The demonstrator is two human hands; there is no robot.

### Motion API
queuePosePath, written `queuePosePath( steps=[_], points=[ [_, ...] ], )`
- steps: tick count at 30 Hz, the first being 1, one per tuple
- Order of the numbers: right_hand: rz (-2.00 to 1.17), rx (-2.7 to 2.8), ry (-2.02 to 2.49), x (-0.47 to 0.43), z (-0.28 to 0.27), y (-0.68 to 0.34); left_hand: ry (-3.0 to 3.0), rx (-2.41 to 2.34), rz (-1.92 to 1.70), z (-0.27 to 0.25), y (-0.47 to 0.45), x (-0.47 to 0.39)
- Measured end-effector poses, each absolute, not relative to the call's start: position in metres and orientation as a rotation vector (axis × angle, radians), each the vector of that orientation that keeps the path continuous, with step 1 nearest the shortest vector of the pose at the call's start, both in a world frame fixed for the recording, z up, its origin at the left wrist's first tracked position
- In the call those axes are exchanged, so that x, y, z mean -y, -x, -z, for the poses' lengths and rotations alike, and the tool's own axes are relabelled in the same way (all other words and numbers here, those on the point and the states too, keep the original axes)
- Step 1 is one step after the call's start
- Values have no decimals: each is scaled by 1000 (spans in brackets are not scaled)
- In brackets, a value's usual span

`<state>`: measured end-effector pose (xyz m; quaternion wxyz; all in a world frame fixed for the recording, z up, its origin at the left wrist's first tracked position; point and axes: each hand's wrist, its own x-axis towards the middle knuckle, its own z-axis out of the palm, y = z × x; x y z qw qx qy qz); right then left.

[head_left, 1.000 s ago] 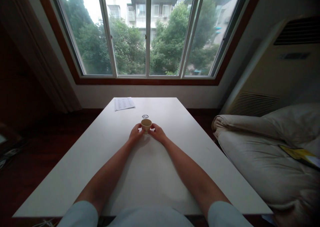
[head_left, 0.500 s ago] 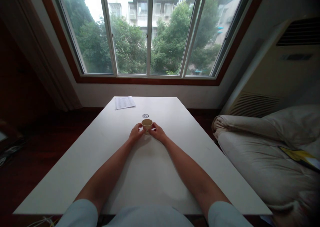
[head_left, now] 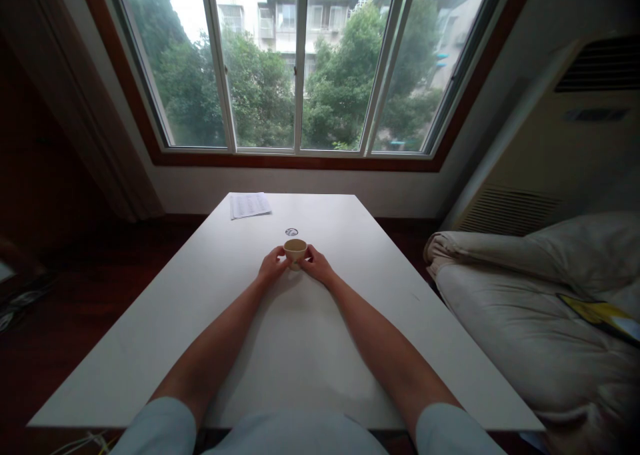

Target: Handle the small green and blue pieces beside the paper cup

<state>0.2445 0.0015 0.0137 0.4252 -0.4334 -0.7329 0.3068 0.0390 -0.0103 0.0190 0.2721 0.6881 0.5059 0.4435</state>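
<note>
A small tan paper cup stands upright between my two hands, its open mouth facing up. My left hand grips its left side, thumb toward me and fingers around the far side. On the opposite side my right hand holds it in the same way. Whether the cup's base touches the white table is hard to see. Just beyond the cup lies a small round dark-edged piece, too small to name. Both forearms stretch forward low over the table.
Printed paper sheets lie at the table's far left corner. A window is behind the far edge. To the right are a bed or couch with pale bedding and a beige air conditioner. A curtain hangs at left.
The cup's rim looks slightly wider from side to side than before, as if lightly squeezed or turned. My hands have barely moved.
</note>
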Motion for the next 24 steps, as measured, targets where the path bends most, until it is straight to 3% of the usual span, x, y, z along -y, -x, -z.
queuePosePath(
  steps=[24],
  points=[
    [-783, 1841, 1125, 5, -23, -245, -1792, -1357, -1201, -25, -41, 15]
  ],
)
